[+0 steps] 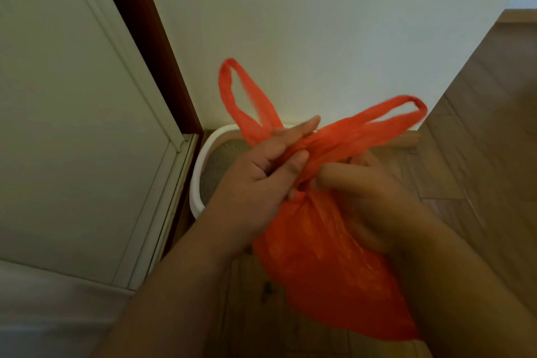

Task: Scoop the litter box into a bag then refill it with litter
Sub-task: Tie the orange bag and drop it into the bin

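Observation:
An orange plastic bag [325, 253] hangs in front of me, its body bulging below a twisted neck. Its two handle loops stick up, one to the upper left and one to the right. My left hand [261, 171] pinches the gathered handles at the neck between thumb and fingers. My right hand [369, 192] holds the bag just below the neck from the right side, fingers curled round the plastic. Behind the hands a white litter box [200, 171] with grey litter stands on the floor against the wall, mostly hidden by my left hand and the bag.
A white door [72, 125] with a dark red frame edge stands at the left. A white wall [319, 23] rises behind the litter box. Wooden floor [479, 125] spreads to the right and below, with a few dark specks beside the bag.

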`<action>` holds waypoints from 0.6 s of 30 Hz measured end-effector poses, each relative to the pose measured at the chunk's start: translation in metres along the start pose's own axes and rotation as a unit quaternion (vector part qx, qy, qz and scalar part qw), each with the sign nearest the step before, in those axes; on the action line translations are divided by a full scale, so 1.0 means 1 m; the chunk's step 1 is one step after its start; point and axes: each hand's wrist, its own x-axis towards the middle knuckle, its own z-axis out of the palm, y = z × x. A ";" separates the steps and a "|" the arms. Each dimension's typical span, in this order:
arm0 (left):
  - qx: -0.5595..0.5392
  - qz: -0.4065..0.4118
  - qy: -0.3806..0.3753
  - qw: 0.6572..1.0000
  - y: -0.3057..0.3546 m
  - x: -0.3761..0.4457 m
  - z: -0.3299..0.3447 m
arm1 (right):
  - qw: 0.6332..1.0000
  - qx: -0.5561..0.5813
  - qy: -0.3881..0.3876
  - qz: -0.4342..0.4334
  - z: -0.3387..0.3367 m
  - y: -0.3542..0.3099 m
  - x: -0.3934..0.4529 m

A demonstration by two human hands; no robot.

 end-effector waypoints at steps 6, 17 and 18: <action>-0.031 0.047 0.009 0.998 0.000 -0.002 0.004 | 0.994 0.046 0.101 -0.012 0.006 0.001 0.010; -0.031 -0.023 0.046 0.998 -0.011 0.003 0.007 | 0.990 0.060 0.122 -0.032 0.003 0.003 0.014; -0.020 -0.019 0.045 0.999 -0.012 0.002 0.006 | 0.991 0.046 0.122 -0.036 0.003 0.002 0.014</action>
